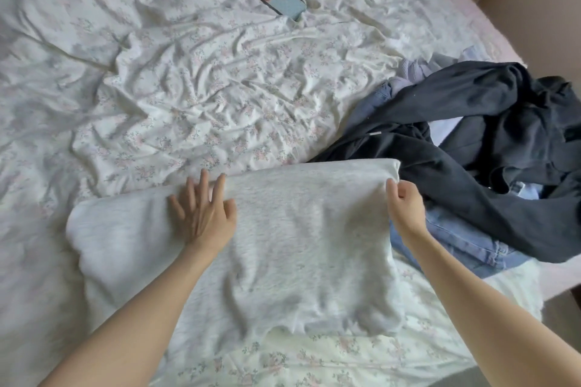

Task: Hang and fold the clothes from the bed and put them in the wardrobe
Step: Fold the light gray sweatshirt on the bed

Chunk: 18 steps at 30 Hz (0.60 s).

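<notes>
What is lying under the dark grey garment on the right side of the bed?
Under the dark grey garment, blue jeans show at its near edge and pale lilac fabric at its far edge. How many more clothes it covers cannot be seen.

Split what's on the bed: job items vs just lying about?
Job: light grey garment, pressed by left hand, pinched by right hand; dark garment; jeans.
Lying about: phone, floral sheet.
</notes>
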Tool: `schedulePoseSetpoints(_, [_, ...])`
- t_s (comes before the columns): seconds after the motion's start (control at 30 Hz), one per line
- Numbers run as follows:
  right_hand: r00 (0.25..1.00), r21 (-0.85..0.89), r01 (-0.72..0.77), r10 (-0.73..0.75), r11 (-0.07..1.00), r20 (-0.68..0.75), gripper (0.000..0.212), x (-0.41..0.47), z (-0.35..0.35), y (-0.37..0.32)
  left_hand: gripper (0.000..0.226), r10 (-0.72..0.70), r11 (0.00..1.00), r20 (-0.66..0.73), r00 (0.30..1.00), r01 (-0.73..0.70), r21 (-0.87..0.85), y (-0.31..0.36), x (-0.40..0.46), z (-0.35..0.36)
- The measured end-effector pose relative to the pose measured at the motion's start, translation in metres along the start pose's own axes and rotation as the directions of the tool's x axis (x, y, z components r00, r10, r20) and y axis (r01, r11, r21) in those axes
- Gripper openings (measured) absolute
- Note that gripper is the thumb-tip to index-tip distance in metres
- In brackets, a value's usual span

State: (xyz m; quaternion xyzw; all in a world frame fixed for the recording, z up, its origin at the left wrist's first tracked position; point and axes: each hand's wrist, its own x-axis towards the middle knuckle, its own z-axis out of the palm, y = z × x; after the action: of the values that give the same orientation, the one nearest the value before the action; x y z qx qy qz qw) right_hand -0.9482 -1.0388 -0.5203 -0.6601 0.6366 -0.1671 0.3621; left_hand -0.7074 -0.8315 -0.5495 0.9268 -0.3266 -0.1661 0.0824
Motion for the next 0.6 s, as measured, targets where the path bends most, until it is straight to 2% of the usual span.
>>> schedulePoseSetpoints(0.1, [0.991, -0.002, -0.084, 0.084, 0.996, 0.1, 0.034, -0.035, 0.0, 0.022, 0.06, 0.194, 0.98, 0.057, 0.979, -0.196, 0.034, 0.008, -0.046, 0.015])
schedulePoseSetpoints(0.17, [0.963, 0.039, -0.198, 0.187, 0.979, 0.192, 0.03, -0.056, 0.002, 0.041, 0.06, 0.273, 0.947, 0.179, 0.945, -0.297, 0.12, 0.019, -0.076, 0.031])
schedulePoseSetpoints(0.23, [0.909, 0.095, -0.326, 0.284, 0.941, 0.307, 0.033, -0.068, 0.001, 0.051, 0.064, 0.239, 0.93, 0.288, 0.927, -0.304, 0.207, 0.028, -0.094, 0.048])
schedulePoseSetpoints(0.3, [0.889, 0.115, -0.341, 0.281, 0.933, 0.362, 0.029, -0.073, -0.001, 0.052, 0.067, 0.184, 0.917, 0.343, 0.921, -0.287, 0.277, 0.034, -0.098, 0.055])
schedulePoseSetpoints(0.37, [0.895, 0.088, -0.301, 0.249, 0.95, 0.371, 0.025, -0.075, -0.001, 0.05, 0.067, 0.178, 0.899, 0.381, 0.907, -0.308, 0.313, 0.036, -0.095, 0.053])
schedulePoseSetpoints(0.47, [0.869, 0.036, -0.365, 0.327, 0.93, 0.372, 0.033, -0.077, 0.001, 0.05, 0.069, 0.206, 0.886, 0.443, 0.873, -0.359, 0.294, 0.032, -0.09, 0.045])
schedulePoseSetpoints(0.57, [0.843, 0.027, -0.42, 0.379, 0.907, 0.381, 0.024, -0.079, -0.004, 0.038, 0.071, 0.219, 0.873, 0.51, 0.832, -0.401, 0.278, 0.026, -0.089, 0.033])
schedulePoseSetpoints(0.6, [0.86, -0.025, -0.385, 0.368, 0.923, 0.352, 0.021, -0.081, -0.006, 0.028, 0.069, 0.223, 0.886, 0.528, 0.82, -0.397, 0.242, 0.026, -0.087, 0.029])
